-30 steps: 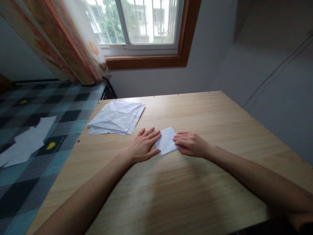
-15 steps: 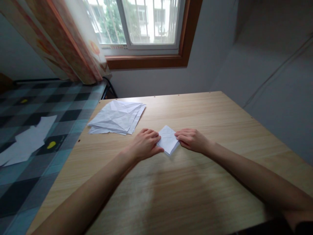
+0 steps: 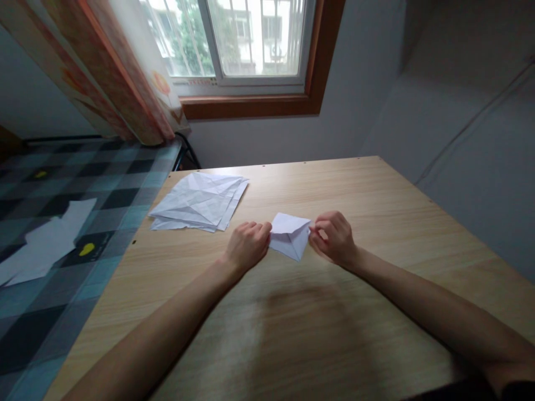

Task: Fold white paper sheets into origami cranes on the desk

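A small folded white paper point(image 3: 289, 236) is held just above the wooden table point(image 3: 317, 312), near its middle. My left hand point(image 3: 246, 246) is curled and pinches the paper's left corner. My right hand point(image 3: 334, 236) is curled too and pinches the right corner. The paper hangs between them as a small pocket shape with a point facing me.
A stack of creased white sheets point(image 3: 198, 201) lies on the table's far left. To the left stands a bed with a checked blue cover point(image 3: 50, 189) and loose white sheets point(image 3: 45, 239) on it. A window point(image 3: 234, 39) and a patterned curtain point(image 3: 108, 72) are behind.
Both hands went from lying flat on the paper to curled pinches at its corners. The paper has come up off the table and partly opened.
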The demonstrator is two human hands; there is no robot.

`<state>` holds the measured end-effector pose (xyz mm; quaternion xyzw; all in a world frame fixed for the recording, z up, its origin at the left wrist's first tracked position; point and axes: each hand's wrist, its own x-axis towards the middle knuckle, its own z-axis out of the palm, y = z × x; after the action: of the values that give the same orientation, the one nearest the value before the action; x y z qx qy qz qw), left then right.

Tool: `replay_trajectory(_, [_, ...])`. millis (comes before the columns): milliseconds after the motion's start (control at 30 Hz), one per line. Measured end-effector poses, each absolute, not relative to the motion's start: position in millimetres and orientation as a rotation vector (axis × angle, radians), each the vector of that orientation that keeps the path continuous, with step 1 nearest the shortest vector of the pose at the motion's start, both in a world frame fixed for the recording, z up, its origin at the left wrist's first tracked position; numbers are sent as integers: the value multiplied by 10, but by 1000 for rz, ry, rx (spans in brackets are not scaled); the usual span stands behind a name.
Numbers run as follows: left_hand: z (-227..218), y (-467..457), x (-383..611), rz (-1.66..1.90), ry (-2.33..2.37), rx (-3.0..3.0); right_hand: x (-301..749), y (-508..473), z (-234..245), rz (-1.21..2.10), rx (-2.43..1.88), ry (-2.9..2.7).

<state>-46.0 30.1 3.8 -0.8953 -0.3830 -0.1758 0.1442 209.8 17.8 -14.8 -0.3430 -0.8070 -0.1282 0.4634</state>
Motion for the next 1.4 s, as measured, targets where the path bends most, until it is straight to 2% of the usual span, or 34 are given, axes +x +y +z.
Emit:
replay_trajectory(100, [42, 252, -419, -590, -1058, -2543, 1992, 37, -102, -284, -611, -2261])
replay_trajectory(333, [46, 183, -355, -743, -885, -2545, 1756, 71, -73, 77, -833, -2611])
replay_trajectory(467, [-13, 194, -379, -722, -750, -2535, 1707, 181, -27, 209, -789, -2672])
replay_trajectory(733, [20, 268, -464, -874, -421, -2385, 1721, 327, -114, 202, -692, -2664])
replay_trajectory(867, [101, 331, -508, -727, -415, -2487, 1817, 352, -130, 271, -660, -2622])
replay_trajectory(1133, [334, 424, -529, -218, -553, -2747, 2040, 316, -136, 472, -752, -2517])
replay_trajectory(1400, [365, 504, -498, -289, -539, -2689, 2066, 309, -93, 542, -758, -2474])
